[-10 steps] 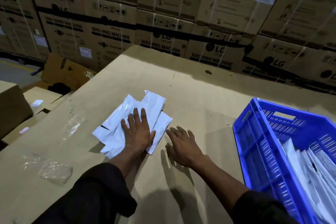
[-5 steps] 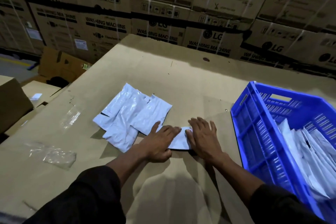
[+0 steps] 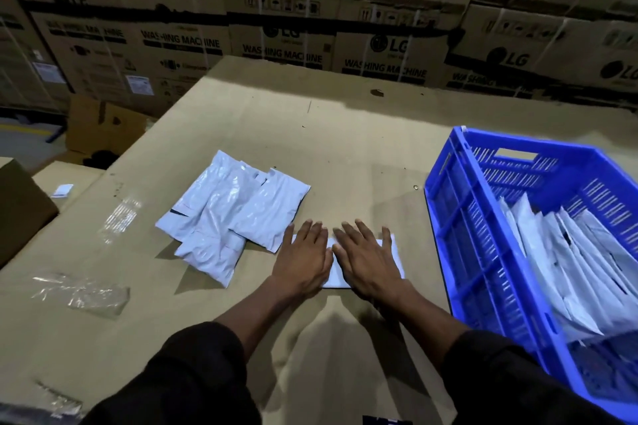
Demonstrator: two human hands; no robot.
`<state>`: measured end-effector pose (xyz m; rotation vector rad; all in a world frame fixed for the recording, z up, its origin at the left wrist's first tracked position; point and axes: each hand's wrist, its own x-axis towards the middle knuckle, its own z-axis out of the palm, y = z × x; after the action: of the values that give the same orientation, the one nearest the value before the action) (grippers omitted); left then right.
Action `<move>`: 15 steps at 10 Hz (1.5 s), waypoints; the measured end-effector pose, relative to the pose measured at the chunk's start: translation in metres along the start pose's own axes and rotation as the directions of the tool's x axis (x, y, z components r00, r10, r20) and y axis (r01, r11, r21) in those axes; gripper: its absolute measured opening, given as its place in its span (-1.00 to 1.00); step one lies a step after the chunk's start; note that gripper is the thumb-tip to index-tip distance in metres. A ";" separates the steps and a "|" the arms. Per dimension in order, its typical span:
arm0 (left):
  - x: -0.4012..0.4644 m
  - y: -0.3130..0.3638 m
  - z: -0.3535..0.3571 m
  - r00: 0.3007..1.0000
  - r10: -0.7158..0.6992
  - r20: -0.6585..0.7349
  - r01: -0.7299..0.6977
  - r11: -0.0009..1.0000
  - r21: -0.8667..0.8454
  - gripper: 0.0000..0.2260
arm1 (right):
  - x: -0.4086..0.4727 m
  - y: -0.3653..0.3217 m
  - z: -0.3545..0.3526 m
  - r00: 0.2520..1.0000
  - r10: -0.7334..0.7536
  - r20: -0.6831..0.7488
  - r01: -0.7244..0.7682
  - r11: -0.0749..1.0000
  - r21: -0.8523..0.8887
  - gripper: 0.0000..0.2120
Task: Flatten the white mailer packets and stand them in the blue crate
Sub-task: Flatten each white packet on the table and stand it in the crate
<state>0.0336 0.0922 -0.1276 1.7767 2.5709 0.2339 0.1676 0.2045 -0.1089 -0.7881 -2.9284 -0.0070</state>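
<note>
Dim warehouse. Wall of stacked washing machine cartons (image 3: 283, 10) from 10 to 2 o'clock. Cardboard-covered work surface (image 3: 310, 134) at centre. Open brown box (image 3: 103, 124) at 9 o'clock.

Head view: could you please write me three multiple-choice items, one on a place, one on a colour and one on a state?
1. Where is the crate?
A. right of the hands
B. left of the pile
C. on the floor

2. What colour is the crate?
A. red
B. blue
C. green

3. How do the hands meet the packet?
A. pinching it in the air
B. pressing it flat
C. not touching it

Answers: 1 A, it stands right of the right hand. 2 B, its walls are blue. 3 B, the left hand and right hand lie on it with straight fingers; the pile lies untouched.
</note>
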 end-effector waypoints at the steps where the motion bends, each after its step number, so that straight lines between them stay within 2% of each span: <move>1: 0.002 0.002 0.008 0.995 -0.099 -0.011 0.098 0.994 -0.046 -0.41 | 0.002 0.008 0.014 0.999 0.001 0.047 -0.002 1.000 0.022 -0.41; 2: 0.006 0.004 0.009 0.987 -0.154 -0.043 0.151 0.986 -0.072 -0.35 | 0.007 0.009 0.016 0.998 0.011 0.057 -0.013 0.999 0.044 -0.36; 4: 0.002 0.002 0.016 0.980 -0.137 -0.147 0.134 0.991 -0.026 -0.46 | 0.008 0.009 0.025 1.000 0.020 -0.021 -0.019 0.998 0.065 -0.45; 7: 0.001 0.003 0.026 0.964 -0.113 -0.241 0.120 0.993 0.016 -0.48 | 0.007 0.009 0.037 0.996 0.049 -0.077 -0.043 0.996 0.082 -0.51; 13: -0.001 0.002 0.033 0.959 -0.097 -0.267 0.112 0.993 0.041 -0.46 | 0.004 0.012 0.048 0.990 0.030 -0.138 -0.026 0.999 0.032 -0.52; 15: -0.003 0.002 0.036 0.960 -0.094 -0.265 0.109 0.993 0.041 -0.47 | 0.002 0.010 0.050 0.994 0.023 -0.111 -0.021 1.000 0.012 -0.52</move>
<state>0.0394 0.0943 -0.1633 1.7307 2.8661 0.4283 0.1659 0.2160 -0.1585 -0.7917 -2.8130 -0.0315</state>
